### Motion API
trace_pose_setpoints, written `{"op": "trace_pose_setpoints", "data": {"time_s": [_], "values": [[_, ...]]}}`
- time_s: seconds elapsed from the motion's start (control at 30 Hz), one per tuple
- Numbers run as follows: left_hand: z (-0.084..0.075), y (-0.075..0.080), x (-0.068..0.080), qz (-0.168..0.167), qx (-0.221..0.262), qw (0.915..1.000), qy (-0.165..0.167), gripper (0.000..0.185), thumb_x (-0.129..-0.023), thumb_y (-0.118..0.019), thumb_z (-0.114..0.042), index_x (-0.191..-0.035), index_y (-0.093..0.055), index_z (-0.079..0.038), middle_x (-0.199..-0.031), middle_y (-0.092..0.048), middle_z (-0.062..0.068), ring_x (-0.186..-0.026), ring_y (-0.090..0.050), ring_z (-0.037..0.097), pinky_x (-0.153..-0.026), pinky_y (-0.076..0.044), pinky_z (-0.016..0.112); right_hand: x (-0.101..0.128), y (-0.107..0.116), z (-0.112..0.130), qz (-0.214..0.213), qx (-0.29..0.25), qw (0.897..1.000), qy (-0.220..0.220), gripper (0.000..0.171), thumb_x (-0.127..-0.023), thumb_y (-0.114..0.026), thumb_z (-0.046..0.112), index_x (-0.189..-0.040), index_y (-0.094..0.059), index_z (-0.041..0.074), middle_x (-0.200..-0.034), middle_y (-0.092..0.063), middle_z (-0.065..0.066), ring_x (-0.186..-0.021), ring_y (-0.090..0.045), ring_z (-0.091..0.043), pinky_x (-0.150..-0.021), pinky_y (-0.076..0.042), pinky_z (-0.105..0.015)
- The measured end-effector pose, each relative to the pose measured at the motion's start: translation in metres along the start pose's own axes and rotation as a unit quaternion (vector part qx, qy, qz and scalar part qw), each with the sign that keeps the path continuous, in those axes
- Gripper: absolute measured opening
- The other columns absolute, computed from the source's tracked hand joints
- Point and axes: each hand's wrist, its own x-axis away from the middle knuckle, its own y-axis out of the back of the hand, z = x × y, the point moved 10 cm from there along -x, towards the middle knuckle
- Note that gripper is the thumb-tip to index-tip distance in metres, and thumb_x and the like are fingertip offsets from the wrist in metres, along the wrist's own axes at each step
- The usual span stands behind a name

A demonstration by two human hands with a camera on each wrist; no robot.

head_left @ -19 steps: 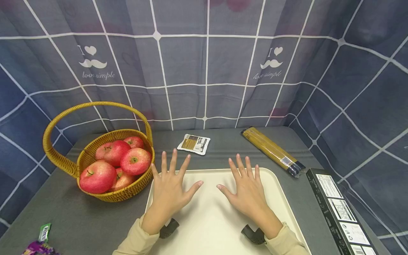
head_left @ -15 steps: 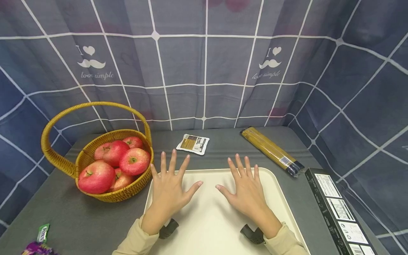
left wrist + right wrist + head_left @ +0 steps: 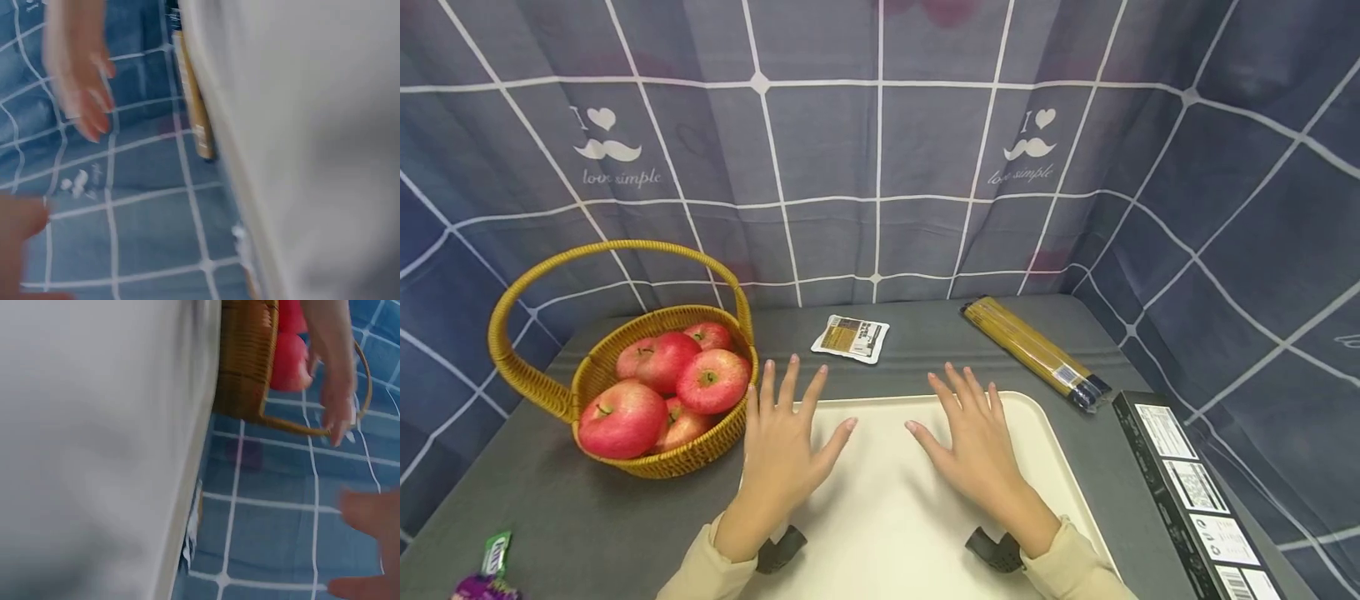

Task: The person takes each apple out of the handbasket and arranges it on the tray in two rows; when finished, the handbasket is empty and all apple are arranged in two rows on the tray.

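Observation:
Both hands hover over a cream tray (image 3: 880, 500) in the head view, fingers spread and holding nothing. The left hand (image 3: 784, 454) is over the tray's left side, its fingertips near the rim of a wicker basket (image 3: 700, 454) of red apples (image 3: 625, 419). Over the tray's right half is the right hand (image 3: 977, 450), thumb pointing inward. Beyond the fingertips lies a small flat packet (image 3: 851, 338) with a brown and white label. In the right wrist view, the left hand (image 3: 337, 375) appears in front of the basket (image 3: 244, 362).
A long yellow pack of what looks like dried noodles (image 3: 1030, 346) lies at the back right. A long black box (image 3: 1195, 500) with white labels stands along the right edge. Green and purple sweet wrappers (image 3: 493, 558) lie at front left. A checked curtain (image 3: 835, 150) hangs behind.
My left hand has shifted left and a little toward me. The right hand stays nearly in place, and the whole head view has slid slightly.

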Motion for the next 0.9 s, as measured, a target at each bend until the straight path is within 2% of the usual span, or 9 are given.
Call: {"op": "trace_pose_setpoints", "data": {"time_s": [0.1, 0.2, 0.3, 0.4, 0.5, 0.57, 0.67, 0.8, 0.9], "values": [[0.017, 0.039, 0.011, -0.158, 0.071, 0.9848, -0.008, 0.045, -0.082, -0.054, -0.041, -0.11, -0.061, -0.006, -0.12, -0.056, 0.018, -0.117, -0.043, 0.041, -0.095, -0.031, 0.053, -0.006, 0.008, 0.015, -0.05, -0.079, 0.995, 0.026, 0.045, -0.083, -0.06, 0.041, -0.12, -0.056, 0.015, -0.123, -0.056, -0.004, -0.119, -0.048, -0.022, -0.104, -0.026, -0.045], [0.044, 0.081, 0.032, -0.324, 0.119, 0.9387, 0.002, 0.035, -0.082, -0.056, -0.031, -0.093, -0.062, 0.002, -0.103, -0.061, 0.021, -0.1, -0.049, 0.041, -0.089, -0.032, 0.046, -0.015, 0.006, 0.035, -0.069, -0.128, 0.988, 0.06, 0.033, -0.082, -0.064, 0.034, -0.109, -0.062, 0.015, -0.107, -0.063, 0.001, -0.105, -0.056, -0.017, -0.096, -0.036, -0.04], [0.09, 0.106, 0.051, -0.413, 0.128, 0.8985, 0.078, 0.037, -0.081, -0.058, -0.028, -0.095, -0.056, 0.007, -0.106, -0.055, 0.024, -0.102, -0.046, 0.038, -0.095, -0.025, 0.04, -0.027, -0.009, 0.061, -0.047, -0.159, 0.982, 0.093, 0.034, -0.082, -0.063, 0.035, -0.109, -0.061, 0.015, -0.107, -0.063, 0.003, -0.105, -0.056, -0.014, -0.093, -0.039, -0.037], [0.154, 0.11, 0.066, -0.407, 0.144, 0.8757, 0.215, 0.035, -0.083, -0.055, -0.023, -0.107, -0.052, 0.002, -0.117, -0.049, 0.013, -0.114, -0.038, 0.021, -0.098, -0.021, 0.032, -0.042, -0.031, 0.091, -0.001, -0.203, 0.971, 0.125, 0.041, -0.084, -0.061, 0.038, -0.118, -0.056, 0.016, -0.116, -0.058, 0.005, -0.112, -0.051, -0.011, -0.096, -0.039, -0.034], [0.217, 0.094, 0.077, -0.342, 0.204, 0.8506, 0.344, 0.034, -0.089, -0.046, -0.022, -0.12, -0.049, -0.008, -0.118, -0.044, -0.005, -0.112, -0.033, 0.002, -0.094, -0.023, 0.022, -0.06, -0.055, 0.122, 0.041, -0.247, 0.956, 0.151, 0.052, -0.083, -0.061, 0.041, -0.128, -0.046, 0.02, -0.126, -0.049, 0.007, -0.12, -0.045, -0.008, -0.1, -0.038, -0.03], [0.245, 0.078, 0.081, -0.293, 0.262, 0.8296, 0.397, 0.033, -0.094, -0.04, -0.023, -0.125, -0.048, -0.015, -0.117, -0.044, -0.012, -0.111, -0.035, -0.001, -0.092, -0.026, 0.016, -0.072, -0.07, 0.143, 0.061, -0.271, 0.947, 0.163, 0.059, -0.081, -0.063, 0.042, -0.133, -0.04, 0.024, -0.133, -0.044, 0.007, -0.124, -0.041, -0.006, -0.1, -0.037, -0.029], [0.265, 0.062, 0.082, -0.259, 0.35, 0.798, 0.416, 0.034, -0.096, -0.036, -0.024, -0.125, -0.052, -0.016, -0.117, -0.052, -0.008, -0.113, -0.041, 0.005, -0.091, -0.028, 0.009, -0.09, -0.088, 0.173, 0.081, -0.305, 0.933, 0.173, 0.068, -0.078, -0.066, 0.044, -0.137, -0.035, 0.029, -0.141, -0.035, 0.007, -0.13, -0.034, -0.006, -0.101, -0.037, -0.032], [0.272, 0.055, 0.083, -0.268, 0.427, 0.7591, 0.412, 0.032, -0.097, -0.038, -0.024, -0.121, -0.056, -0.013, -0.117, -0.055, -0.006, -0.114, -0.043, 0.008, -0.088, -0.03, 0.006, -0.105, -0.108, 0.205, 0.105, -0.33, 0.92, 0.181, 0.075, -0.074, -0.07, 0.044, -0.138, -0.032, 0.033, -0.146, -0.025, 0.006, -0.135, -0.024, -0.009, -0.103, -0.035, -0.037], [0.275, 0.05, 0.088, -0.278, 0.482, 0.7136, 0.425, 0.036, -0.097, -0.038, -0.03, -0.121, -0.056, -0.011, -0.114, -0.054, -0.004, -0.107, -0.046, 0.006, -0.084, -0.034, 0.009, -0.109, -0.121, 0.218, 0.124, -0.326, 0.919, 0.185, 0.08, -0.071, -0.073, 0.044, -0.138, -0.032, 0.035, -0.147, -0.022, 0.006, -0.136, -0.02, -0.008, -0.103, -0.033, -0.037]]}}
